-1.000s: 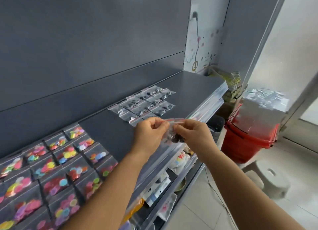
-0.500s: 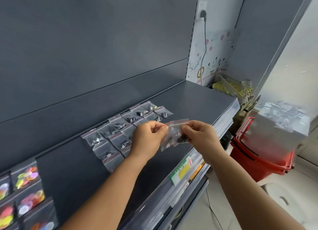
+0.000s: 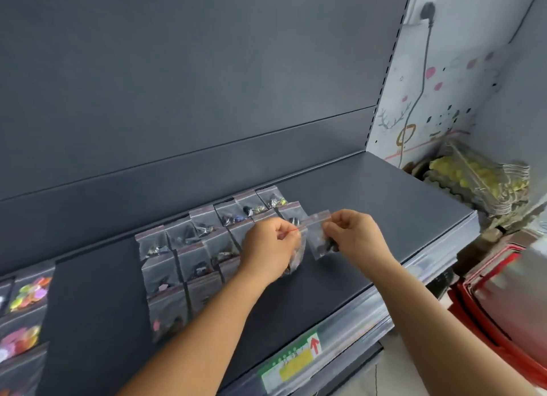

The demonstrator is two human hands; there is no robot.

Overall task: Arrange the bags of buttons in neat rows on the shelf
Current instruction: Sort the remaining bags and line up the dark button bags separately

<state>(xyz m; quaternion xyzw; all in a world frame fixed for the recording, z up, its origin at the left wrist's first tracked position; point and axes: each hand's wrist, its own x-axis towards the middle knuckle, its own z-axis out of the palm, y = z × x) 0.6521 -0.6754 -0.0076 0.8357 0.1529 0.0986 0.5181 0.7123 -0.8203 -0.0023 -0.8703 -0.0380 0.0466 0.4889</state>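
Currently: two button bags held mid-frame above the shelf [image 3: 384, 218].
Left hand [image 3: 270, 246] pinches one bag [image 3: 296, 256] hanging under its grip; right hand [image 3: 355, 235] pinches another bag [image 3: 319, 235] at its top corner. Risk: a dropped bag could knock the laid rows [image 3: 189, 247] at centre-left askew.

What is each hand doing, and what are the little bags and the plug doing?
Left hand: pinching one clear bag.
Right hand: pinching another bag.
Dark button bags: lying flat in rows on the shelf.
Black plug: plugged into the wall socket.
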